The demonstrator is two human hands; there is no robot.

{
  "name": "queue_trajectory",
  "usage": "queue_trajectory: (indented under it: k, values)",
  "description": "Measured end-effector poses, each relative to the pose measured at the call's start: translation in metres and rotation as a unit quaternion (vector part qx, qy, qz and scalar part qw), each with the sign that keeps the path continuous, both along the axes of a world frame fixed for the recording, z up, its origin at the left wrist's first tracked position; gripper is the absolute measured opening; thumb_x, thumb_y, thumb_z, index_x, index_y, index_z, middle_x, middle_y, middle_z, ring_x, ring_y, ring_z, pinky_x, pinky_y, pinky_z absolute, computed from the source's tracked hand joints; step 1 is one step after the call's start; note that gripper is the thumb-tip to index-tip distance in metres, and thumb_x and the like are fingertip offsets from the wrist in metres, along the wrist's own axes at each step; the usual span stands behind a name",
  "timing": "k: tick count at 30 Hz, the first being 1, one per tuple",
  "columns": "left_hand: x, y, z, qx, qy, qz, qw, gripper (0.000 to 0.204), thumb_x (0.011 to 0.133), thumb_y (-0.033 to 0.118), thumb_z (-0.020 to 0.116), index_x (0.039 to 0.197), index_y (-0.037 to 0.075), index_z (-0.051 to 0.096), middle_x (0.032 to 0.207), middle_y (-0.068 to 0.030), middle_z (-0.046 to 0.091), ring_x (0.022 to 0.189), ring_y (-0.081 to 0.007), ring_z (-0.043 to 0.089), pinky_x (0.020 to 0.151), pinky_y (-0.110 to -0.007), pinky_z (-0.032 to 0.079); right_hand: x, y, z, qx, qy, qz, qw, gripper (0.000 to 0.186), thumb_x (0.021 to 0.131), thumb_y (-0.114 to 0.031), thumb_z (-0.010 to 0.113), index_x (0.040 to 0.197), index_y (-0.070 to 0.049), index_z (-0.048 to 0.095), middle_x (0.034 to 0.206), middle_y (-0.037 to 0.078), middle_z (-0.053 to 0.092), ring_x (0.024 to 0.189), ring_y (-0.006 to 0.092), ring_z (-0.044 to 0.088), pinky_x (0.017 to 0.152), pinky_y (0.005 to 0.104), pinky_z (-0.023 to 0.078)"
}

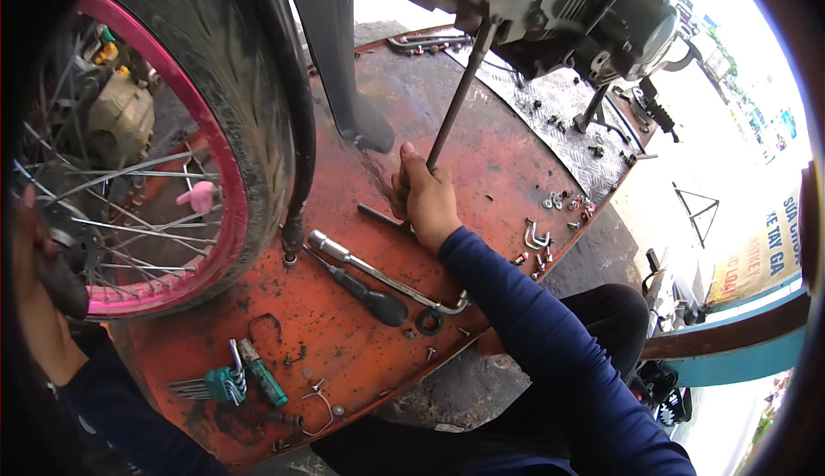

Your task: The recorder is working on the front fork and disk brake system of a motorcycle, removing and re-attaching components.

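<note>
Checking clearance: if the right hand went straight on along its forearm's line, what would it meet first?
Probably the dark grey post's foot, ahead and slightly left of the right hand, which grips a T-shaped bar. Depth is unclear; it might pass above.

The right hand (427, 204) grips a dark metal bar (461, 94) that reaches the engine (567, 12).

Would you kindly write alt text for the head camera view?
A person's right hand grips a long dark metal rod reaching up to a grey metal engine, above a worn red platform strewn with hand tools. The shadowed left hand is by a pink-rimmed, black-tyred spoked wheel.
</note>
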State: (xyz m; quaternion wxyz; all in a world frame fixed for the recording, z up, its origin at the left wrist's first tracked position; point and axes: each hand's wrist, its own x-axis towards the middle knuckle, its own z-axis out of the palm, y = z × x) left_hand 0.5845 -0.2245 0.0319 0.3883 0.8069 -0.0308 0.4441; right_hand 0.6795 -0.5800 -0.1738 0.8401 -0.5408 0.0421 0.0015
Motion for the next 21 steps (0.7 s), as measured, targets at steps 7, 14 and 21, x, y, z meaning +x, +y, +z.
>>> queue_trajectory:
  k: [7,14,21]
  values:
    - [0.009,-0.036,-0.003,-0.082,0.041,0.044,0.995,0.023,0.081,0.019,0.073,0.081,0.001,0.06,0.064,-0.0006,0.053,0.053,-0.0087,0.049,0.051,-0.023,0.037,0.003,-0.001,-0.006,-0.047,-0.012,-0.057,0.997,0.047,0.097,-0.036,0.048,0.058,-0.011,0.04,0.047,0.0,0.036,0.037,0.0118,0.034,0.036,0.0288,0.025]
    - [0.0,-0.038,0.011,-0.058,0.041,0.049,0.996,0.022,0.078,0.015,0.075,0.079,0.001,0.058,0.064,-0.0019,0.057,0.052,-0.0089,0.052,0.051,-0.025,0.04,0.026,0.022,-0.016,-0.083,-0.006,-0.149,0.985,0.05,0.098,-0.037,0.048,0.059,-0.006,0.047,0.051,0.0,0.044,0.044,0.0107,0.042,0.043,0.0302,0.032]
    - [-0.001,-0.046,0.004,-0.058,-0.002,0.019,0.998,0.024,0.075,0.011,0.078,0.079,0.001,0.057,0.065,-0.0006,0.056,0.056,-0.0084,0.053,0.052,-0.023,0.041,0.026,-0.001,-0.006,0.074,-0.027,0.049,0.996,0.046,0.099,-0.032,0.045,0.059,-0.012,0.034,0.051,-0.002,0.03,0.043,0.0108,0.029,0.043,0.0281,0.025]
